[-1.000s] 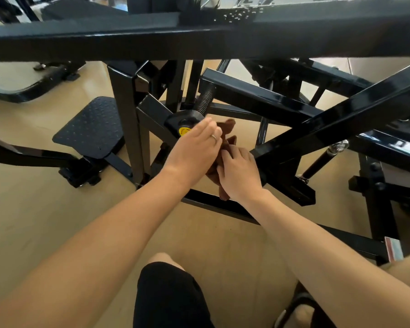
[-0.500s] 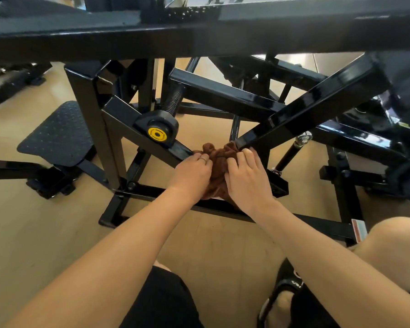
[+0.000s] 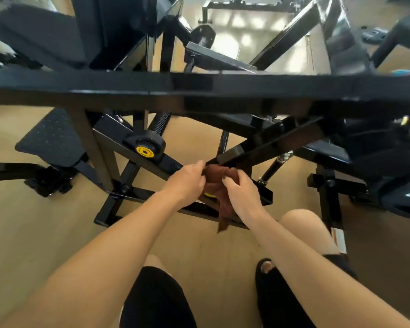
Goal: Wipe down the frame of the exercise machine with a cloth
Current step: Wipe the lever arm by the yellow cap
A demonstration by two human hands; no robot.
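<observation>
The black steel frame of the exercise machine (image 3: 199, 87) fills the upper half of the head view, with a thick horizontal bar in front and slanted bars below it. A brown cloth (image 3: 219, 185) is bunched where two slanted bars meet, and one end hangs down toward the floor. My left hand (image 3: 187, 181) grips the cloth's left side. My right hand (image 3: 240, 191) grips its right side. Both hands sit under the horizontal bar, just right of a black knob with a yellow centre (image 3: 145, 150).
A black textured footplate (image 3: 52, 138) lies at the left on the wooden floor (image 3: 33, 233). A black weight plate (image 3: 405, 197) sits at the right. My knees and a sandalled foot (image 3: 268, 266) are below the hands. More gym equipment stands behind.
The camera has tilted up and the horizontal bar sits lower in view. Both hands slid down from the yellow-centred knob to the bar junction, and one end of the cloth now hangs loose.
</observation>
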